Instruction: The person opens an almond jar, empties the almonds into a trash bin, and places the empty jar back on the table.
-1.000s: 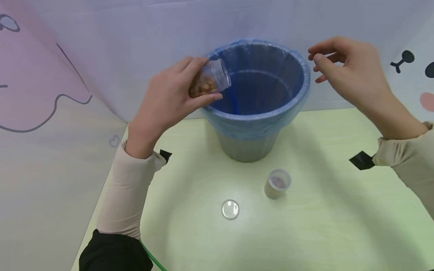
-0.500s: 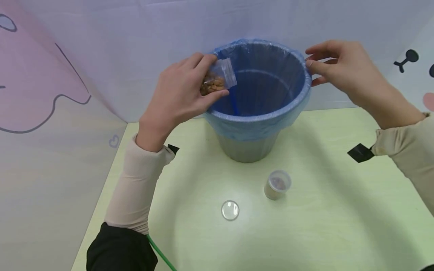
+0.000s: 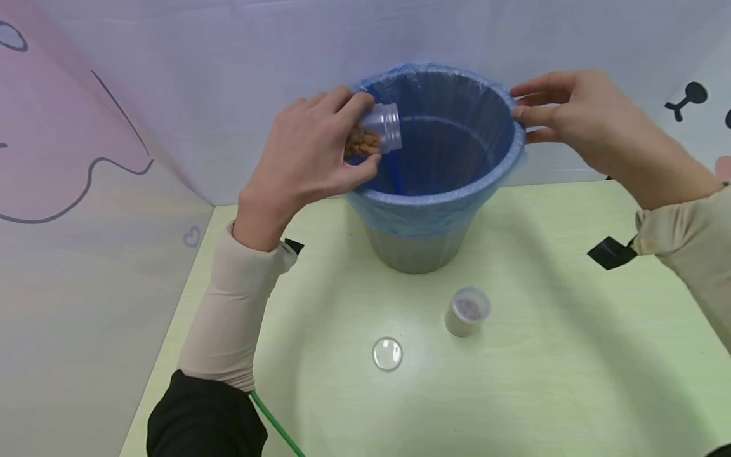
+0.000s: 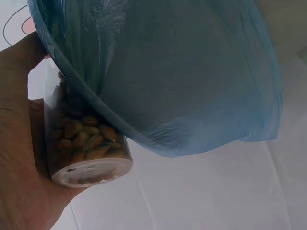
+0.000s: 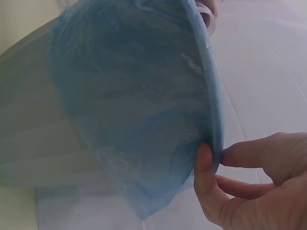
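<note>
My left hand [image 3: 311,146] grips a clear plastic jar [image 3: 389,125] of almonds [image 3: 363,141]. The jar lies tipped sideways at the left rim of a grey trash can [image 3: 415,254], its uncovered mouth pointing over the inside. Almonds [image 4: 86,136] stay gathered in the jar's lower part in the left wrist view. A blue trash bag [image 3: 425,219] lines the can and folds down over its rim. On the far side, my right hand [image 3: 596,124] pinches the bag-covered rim between fingers and thumb, as the right wrist view shows.
Nearer on the pale green table [image 3: 525,393] stands a small lidded tub [image 3: 465,312] with contents I cannot make out. Left of it lies a clear round lid [image 3: 388,353]. A white printed wall sheet [image 3: 240,76] rises directly behind the can.
The left hand has moved right, bringing the jar's mouth further over the can and tipping it nearer to level. The right hand has moved left and taken hold of the rim.
</note>
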The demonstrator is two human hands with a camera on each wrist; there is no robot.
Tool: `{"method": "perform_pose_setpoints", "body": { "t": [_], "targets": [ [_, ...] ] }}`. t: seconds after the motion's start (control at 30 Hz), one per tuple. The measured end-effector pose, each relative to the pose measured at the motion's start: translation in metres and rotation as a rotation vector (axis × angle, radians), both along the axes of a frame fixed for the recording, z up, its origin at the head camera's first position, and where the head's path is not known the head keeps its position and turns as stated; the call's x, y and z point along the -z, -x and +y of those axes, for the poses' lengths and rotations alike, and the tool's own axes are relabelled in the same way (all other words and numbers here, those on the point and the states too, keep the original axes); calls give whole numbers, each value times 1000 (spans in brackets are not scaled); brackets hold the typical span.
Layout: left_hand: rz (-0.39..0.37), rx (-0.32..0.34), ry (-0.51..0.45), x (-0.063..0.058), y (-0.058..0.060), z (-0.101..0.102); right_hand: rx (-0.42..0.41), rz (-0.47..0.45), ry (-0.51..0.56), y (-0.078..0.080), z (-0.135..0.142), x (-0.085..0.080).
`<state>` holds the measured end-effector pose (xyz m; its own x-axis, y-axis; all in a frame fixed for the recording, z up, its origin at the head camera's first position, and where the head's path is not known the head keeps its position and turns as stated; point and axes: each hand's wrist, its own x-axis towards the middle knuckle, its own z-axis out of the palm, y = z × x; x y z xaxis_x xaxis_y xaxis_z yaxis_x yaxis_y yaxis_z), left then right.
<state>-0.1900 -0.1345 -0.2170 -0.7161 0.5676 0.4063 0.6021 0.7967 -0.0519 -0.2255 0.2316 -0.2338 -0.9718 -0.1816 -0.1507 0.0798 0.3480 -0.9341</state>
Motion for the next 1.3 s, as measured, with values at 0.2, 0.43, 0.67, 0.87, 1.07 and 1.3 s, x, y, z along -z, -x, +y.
{"method": "perform_pose_setpoints", "body": {
  "t": [0.2, 0.43, 0.67, 0.87, 1.07, 1.3],
  "targets": [
    [29, 22, 45, -1, 0, 1, 6, -95, 123, 5, 4, 2],
    [17, 25, 58, -2, 0, 4, 18, -122, 211, 6, 8, 5],
    [14, 25, 79, -3, 1, 6, 20, -129, 251, 6, 9, 6],
    [29, 33, 105, -2, 1, 7, 30, -138, 232, 4, 7, 5],
    [36, 36, 117, -1, 1, 7, 29, -145, 204, 4, 5, 5],
    [45, 43, 123, -1, 2, 7, 12, -132, 213, 6, 6, 7]
  ]
}}
